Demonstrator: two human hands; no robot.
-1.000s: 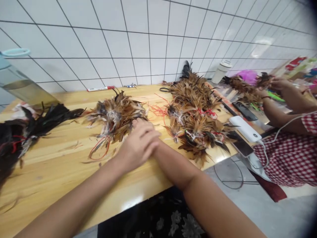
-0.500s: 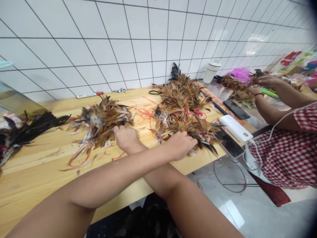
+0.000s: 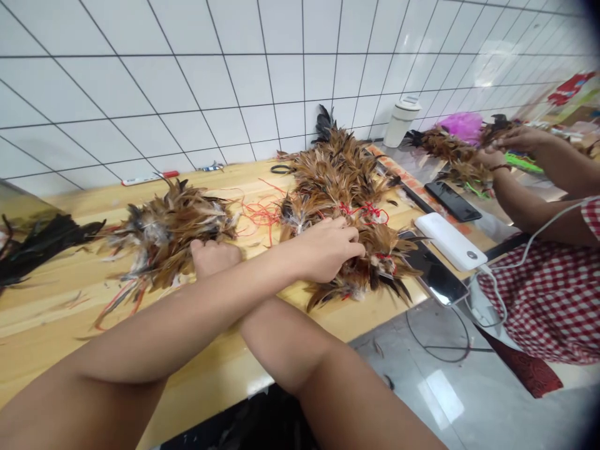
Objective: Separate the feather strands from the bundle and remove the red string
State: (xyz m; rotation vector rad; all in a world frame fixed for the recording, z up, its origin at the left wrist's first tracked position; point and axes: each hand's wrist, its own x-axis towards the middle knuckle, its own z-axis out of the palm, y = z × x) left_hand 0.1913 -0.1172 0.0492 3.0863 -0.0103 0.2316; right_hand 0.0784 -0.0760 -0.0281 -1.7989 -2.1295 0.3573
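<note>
My arms are crossed, the left forearm lying over the right. My left hand (image 3: 330, 250) reaches to the right, its fingers bent down into a pile of brown feather bundles (image 3: 335, 175); its fingertips are partly hidden among the feathers. My right hand (image 3: 215, 257) is closed at the near right edge of a second brown feather bundle (image 3: 173, 219) on the left. What it holds, if anything, is hidden. Red strings (image 3: 260, 212) lie loose between the two heaps, and more red ties show among the right-hand bundles.
Black feathers (image 3: 47, 244) lie at the far left of the wooden table (image 3: 60, 337). A marker (image 3: 150, 178) lies by the tiled wall. To the right are a white power bank (image 3: 450, 240), two phones, a cup (image 3: 402, 122) and a co-worker's hands (image 3: 506, 147) handling feathers.
My left hand has moved back and slightly left over the right-hand pile, uncovering feathers at its near edge. My right hand stays beside the left bundle. The view has shifted a little.
</note>
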